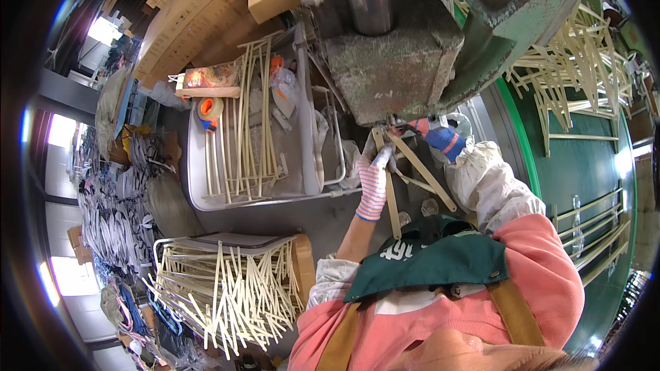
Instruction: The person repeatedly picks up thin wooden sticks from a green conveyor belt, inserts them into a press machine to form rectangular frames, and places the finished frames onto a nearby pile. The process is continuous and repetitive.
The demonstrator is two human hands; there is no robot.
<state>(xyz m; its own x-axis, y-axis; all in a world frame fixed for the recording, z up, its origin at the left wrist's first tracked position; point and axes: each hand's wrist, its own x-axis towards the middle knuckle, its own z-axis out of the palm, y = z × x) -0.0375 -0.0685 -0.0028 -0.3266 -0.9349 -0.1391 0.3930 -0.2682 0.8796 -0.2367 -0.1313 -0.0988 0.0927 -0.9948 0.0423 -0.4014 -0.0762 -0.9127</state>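
My left hand (373, 189), in a pink-and-white striped glove, is closed around a cream-coloured flat strip (392, 207) near its upper end. A second flat strip (430, 177) slants away to the right, and the two upper ends meet just under the head of a heavy green press (392, 72). My right hand (445, 141), gloved in blue and pink, has its fingers drawn together at the lower edge of the press head, close to the strip ends. What its fingertips grip is too small to make out. Another short strip shows behind these two.
To the left, a grey-white tray table (196, 185) carries long strips, an orange tape roll (210, 108) and bags. Many loose strips (227, 288) fill a container at the lower left. On the right, joined strip frames (570, 72) lie on a green surface (584, 165). Cardboard (185, 34) stands behind.
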